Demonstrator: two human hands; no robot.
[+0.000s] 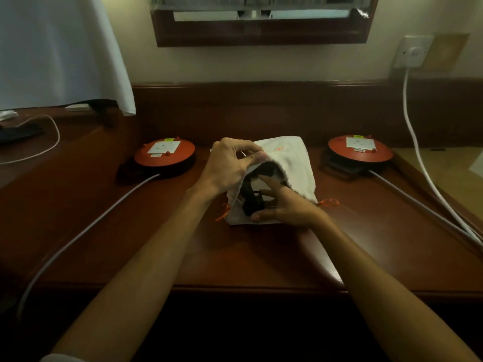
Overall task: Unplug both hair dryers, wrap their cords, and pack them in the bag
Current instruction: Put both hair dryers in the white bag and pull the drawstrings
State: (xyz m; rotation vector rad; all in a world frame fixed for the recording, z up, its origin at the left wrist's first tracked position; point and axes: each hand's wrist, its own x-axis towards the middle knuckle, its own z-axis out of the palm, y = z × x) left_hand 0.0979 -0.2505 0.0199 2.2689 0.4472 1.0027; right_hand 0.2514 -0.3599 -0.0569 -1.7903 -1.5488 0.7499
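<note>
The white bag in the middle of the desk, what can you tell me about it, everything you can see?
The white bag looks like soft cloth, a drawstring pouch with orange cord ends poking out at both lower corners. It lies on the dark wooden desk, its mouth facing the person. The left hand pinches the upper edge and lifts it open. The right hand rests at the opening against dark items inside, too shadowed to identify. A faint orange mark shows on top.
</note>
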